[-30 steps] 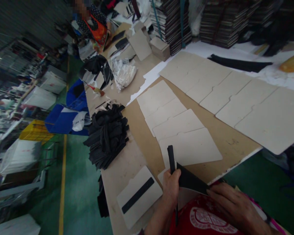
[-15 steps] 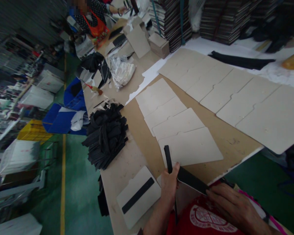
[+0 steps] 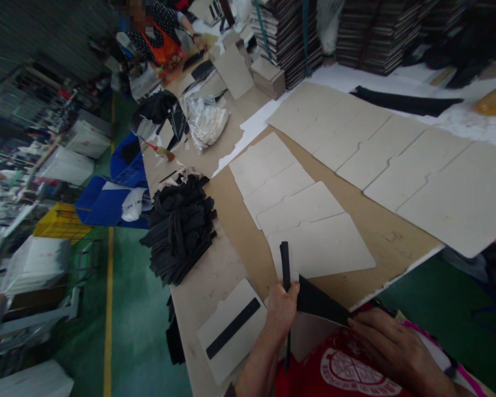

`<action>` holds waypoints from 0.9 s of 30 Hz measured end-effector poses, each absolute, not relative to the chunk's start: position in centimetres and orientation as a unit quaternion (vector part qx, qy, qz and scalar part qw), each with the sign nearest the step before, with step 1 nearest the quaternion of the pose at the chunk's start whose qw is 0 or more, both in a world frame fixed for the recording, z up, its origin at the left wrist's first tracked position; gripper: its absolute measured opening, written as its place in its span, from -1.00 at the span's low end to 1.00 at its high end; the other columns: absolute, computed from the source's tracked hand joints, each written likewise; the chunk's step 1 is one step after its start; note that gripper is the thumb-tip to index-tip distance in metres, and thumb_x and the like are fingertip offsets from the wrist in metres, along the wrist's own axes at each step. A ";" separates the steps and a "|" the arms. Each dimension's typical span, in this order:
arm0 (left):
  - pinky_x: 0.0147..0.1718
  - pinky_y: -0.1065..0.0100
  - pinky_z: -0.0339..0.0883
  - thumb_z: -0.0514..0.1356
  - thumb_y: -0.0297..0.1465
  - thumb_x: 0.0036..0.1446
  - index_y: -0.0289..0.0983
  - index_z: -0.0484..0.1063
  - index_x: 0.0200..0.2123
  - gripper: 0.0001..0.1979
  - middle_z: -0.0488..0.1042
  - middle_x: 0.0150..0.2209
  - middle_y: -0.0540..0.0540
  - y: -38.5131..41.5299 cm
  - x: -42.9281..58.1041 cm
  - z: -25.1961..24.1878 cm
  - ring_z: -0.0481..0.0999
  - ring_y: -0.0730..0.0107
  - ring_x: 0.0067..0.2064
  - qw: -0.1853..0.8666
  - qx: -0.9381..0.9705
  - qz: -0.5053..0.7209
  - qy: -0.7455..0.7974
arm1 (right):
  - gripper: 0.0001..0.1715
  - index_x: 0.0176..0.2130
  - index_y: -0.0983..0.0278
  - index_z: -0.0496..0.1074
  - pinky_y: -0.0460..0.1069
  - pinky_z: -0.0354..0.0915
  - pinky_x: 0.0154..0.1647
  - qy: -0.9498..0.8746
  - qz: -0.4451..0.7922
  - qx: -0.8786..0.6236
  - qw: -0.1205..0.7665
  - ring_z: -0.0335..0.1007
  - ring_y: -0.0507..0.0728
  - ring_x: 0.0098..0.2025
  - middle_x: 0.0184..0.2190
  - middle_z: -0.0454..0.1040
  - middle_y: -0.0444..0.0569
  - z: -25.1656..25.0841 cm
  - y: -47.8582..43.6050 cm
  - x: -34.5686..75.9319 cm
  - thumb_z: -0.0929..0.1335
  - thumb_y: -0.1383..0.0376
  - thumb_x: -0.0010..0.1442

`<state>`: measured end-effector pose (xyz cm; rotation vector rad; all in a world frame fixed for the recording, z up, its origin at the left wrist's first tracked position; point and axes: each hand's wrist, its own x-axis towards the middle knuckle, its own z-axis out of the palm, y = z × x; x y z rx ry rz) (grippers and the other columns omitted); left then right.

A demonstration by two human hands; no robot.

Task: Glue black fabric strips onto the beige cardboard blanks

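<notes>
My left hand (image 3: 283, 306) is closed on narrow black strips (image 3: 285, 259) that stick up above the thumb and hang below the fist. It also pinches a corner of a beige board (image 3: 310, 333) held above my lap. Along that board's upper edge lies a wider black strip (image 3: 320, 300), running across to my right hand (image 3: 392, 336). The fingers of my right hand close on the far end of this strip and the board's edge there. Left of my forearm, a beige board with a black band (image 3: 231, 331) rests on the table.
Several beige boards (image 3: 318, 242) overlap in front of me, and a longer row of boards (image 3: 430, 165) spreads to the right. A heap of black strips (image 3: 182, 220) sits at the table's left edge. Farther off are a plastic bag (image 3: 206, 124), stacked boards (image 3: 287, 38) and a co-worker (image 3: 161, 38).
The narrow strips in my left hand have swung more upright. The wide strip and board between my hands have tilted slightly, showing more surface. The co-worker's arm has moved lower.
</notes>
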<state>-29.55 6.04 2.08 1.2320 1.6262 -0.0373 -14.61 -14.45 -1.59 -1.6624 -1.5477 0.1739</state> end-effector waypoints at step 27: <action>-0.25 0.30 0.28 0.06 -0.36 0.38 -0.29 0.56 -0.28 -0.71 0.61 -0.35 -0.22 5.7 -26.8 3.0 0.58 0.17 -0.27 0.372 0.720 -0.147 0.567 | -0.78 -0.09 0.27 0.55 -0.15 0.50 -0.11 -0.581 0.074 -0.687 0.430 0.57 0.04 -0.20 -0.23 0.59 0.02 -3.1 -14.6 -14.3 0.31 0.37 0.38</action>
